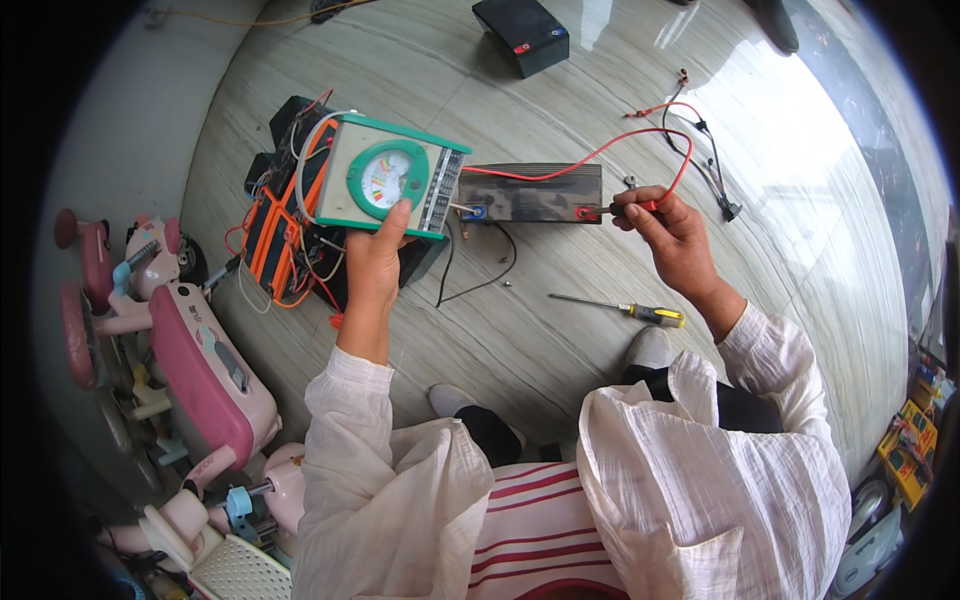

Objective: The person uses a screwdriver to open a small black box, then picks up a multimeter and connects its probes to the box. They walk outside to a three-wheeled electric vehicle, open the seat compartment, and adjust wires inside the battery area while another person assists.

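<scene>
My left hand (381, 259) grips a green and grey battery tester (341, 176) with a round analog dial (384, 180). A metal probe (459, 207) juts from the tester's right side to the blue-ringed terminal (474, 211) of a black battery (532, 196). In my right hand (669, 236) is a red-and-black test probe (636, 207), its tip at the battery's red terminal (585, 214). From this probe a red lead (559, 173) loops back towards the tester. The dial's needle is too small to read.
A screwdriver (637, 310) lies near my shoe. Beyond are a second black battery (529, 34) and a wire harness (705, 135). Orange-and-black units with loose wires (274, 247) sit under the tester. Pink children's ride-on parts (206, 367) crowd the left. Another person's shoe (776, 26) shows at the top.
</scene>
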The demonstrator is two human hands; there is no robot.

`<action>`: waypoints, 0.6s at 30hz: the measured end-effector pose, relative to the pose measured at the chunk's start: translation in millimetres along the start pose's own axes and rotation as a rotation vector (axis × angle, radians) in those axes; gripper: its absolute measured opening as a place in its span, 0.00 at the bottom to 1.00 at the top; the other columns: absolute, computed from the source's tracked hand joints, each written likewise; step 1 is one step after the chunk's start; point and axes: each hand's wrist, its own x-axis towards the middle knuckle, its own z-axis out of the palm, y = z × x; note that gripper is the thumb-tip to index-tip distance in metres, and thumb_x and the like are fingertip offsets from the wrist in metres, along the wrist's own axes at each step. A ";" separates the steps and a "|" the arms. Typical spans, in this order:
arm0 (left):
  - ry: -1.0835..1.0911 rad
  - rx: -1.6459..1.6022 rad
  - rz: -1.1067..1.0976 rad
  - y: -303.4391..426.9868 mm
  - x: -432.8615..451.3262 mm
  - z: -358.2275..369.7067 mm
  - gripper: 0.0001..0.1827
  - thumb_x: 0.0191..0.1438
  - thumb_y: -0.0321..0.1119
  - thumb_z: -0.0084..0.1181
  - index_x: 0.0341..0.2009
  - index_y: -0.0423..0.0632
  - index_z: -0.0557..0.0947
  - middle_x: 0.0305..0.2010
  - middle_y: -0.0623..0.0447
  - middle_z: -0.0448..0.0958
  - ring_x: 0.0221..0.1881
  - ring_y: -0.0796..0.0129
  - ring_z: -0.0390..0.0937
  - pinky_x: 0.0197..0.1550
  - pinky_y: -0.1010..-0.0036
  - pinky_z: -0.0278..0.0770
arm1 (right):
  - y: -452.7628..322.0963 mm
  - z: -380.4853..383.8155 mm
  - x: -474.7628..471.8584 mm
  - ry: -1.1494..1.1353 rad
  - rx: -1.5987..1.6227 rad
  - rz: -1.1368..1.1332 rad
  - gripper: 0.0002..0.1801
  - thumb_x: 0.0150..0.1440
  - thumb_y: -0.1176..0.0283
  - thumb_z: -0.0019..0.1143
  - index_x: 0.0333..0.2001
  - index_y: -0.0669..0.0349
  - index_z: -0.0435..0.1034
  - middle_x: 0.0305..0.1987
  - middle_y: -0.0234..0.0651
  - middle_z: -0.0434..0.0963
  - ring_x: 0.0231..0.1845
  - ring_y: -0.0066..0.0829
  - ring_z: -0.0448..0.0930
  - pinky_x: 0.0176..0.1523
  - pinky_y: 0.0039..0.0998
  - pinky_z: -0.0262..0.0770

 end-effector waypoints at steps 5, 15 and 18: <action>0.013 0.004 -0.018 1.2 -3.2 1.6 0.26 0.55 0.39 0.58 0.56 0.42 0.68 0.50 0.51 0.74 0.45 0.68 0.76 0.44 0.68 0.77 | -1.0 0.4 -2.3 -0.011 -0.042 -0.019 0.09 0.62 0.74 0.48 0.44 0.66 0.70 0.38 0.32 0.77 0.39 0.19 0.78 0.45 0.22 0.75; -0.017 -0.227 -0.139 13.7 -5.4 -29.1 0.29 0.57 0.47 0.53 0.58 0.45 0.66 0.54 0.51 0.72 0.50 0.63 0.74 0.50 0.63 0.76 | -34.3 2.9 -9.5 -0.217 -0.426 -0.456 0.07 0.55 0.81 0.52 0.39 0.63 0.71 0.41 0.37 0.76 0.45 0.33 0.77 0.48 0.30 0.72; -0.040 -0.367 -0.110 52.7 -15.7 -59.7 0.33 0.54 0.46 0.55 0.59 0.42 0.64 0.53 0.48 0.72 0.52 0.60 0.73 0.57 0.63 0.70 | -41.8 5.9 -20.9 -0.558 -0.358 -0.328 0.05 0.55 0.81 0.51 0.37 0.63 0.71 0.40 0.39 0.76 0.44 0.38 0.77 0.47 0.34 0.73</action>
